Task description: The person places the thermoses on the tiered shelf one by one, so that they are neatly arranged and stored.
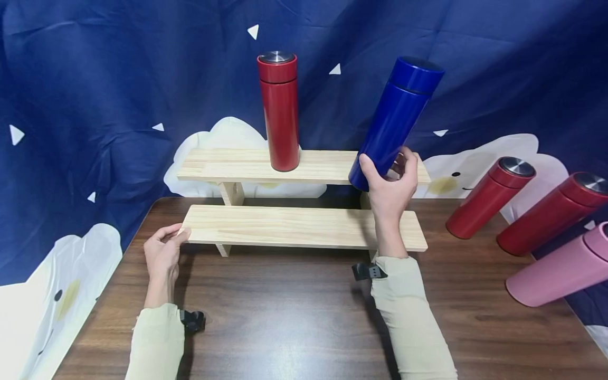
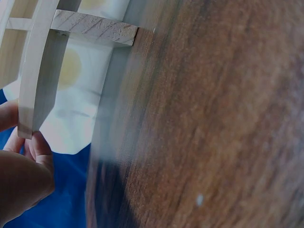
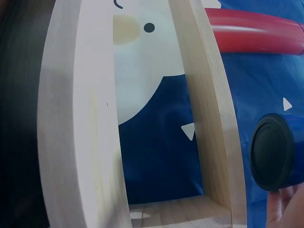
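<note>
A two-step wooden rack (image 1: 299, 227) stands on the brown table. My left hand (image 1: 163, 250) pinches the left end of its lower board, with a thumb and fingers on either side of the board in the left wrist view (image 2: 28, 175). My right hand (image 1: 391, 184) grips a blue thermos flask (image 1: 396, 116) near its base. The flask leans to the right, its dark bottom (image 3: 271, 152) apart from the upper board (image 3: 213, 104) in the right wrist view. A red thermos flask (image 1: 280, 111) stands upright on the upper board, left of the blue one.
Two more red flasks (image 1: 489, 198) (image 1: 553, 214) and a pink flask (image 1: 558, 272) stand at the table's right side. Behind the rack hangs a dark blue cloth (image 1: 142, 79) with white triangles and cloud shapes. The brown tabletop (image 1: 285, 316) extends in front.
</note>
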Action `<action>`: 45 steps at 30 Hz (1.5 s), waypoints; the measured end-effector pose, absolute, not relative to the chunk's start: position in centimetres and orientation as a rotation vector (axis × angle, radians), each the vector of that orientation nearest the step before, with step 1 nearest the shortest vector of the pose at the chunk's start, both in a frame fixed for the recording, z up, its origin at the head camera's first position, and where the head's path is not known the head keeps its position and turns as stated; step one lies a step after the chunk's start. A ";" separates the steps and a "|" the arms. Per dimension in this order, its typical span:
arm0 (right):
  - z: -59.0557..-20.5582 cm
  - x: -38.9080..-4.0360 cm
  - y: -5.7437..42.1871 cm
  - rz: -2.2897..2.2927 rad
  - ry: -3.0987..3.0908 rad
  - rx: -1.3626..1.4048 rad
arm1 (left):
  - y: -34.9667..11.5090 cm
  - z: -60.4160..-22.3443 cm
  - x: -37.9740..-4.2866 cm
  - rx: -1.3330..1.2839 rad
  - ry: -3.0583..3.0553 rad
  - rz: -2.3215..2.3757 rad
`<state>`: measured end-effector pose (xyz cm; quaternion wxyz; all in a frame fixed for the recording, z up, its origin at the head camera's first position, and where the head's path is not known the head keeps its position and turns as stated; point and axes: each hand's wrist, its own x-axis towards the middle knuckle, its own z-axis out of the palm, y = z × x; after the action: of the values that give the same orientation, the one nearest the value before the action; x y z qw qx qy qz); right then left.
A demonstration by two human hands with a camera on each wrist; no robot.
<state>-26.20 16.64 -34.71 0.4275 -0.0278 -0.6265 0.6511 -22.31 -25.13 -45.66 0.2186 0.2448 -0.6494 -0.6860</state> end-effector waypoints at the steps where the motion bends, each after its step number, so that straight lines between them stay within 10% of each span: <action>1: -34.7 -26.3 16.6 1.624 -1.575 -0.070 | -25.1 -45.7 -22.3 0.676 -1.798 -1.899; 45: -33.4 -31.2 11.8 1.664 -1.790 -0.016 | -25.5 -45.7 -22.4 0.687 -1.822 -1.890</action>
<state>-31.20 11.84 -33.39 0.3420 -0.0063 -0.6882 0.6398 -22.40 -25.45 -45.74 0.2125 0.2473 -0.6561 -0.6806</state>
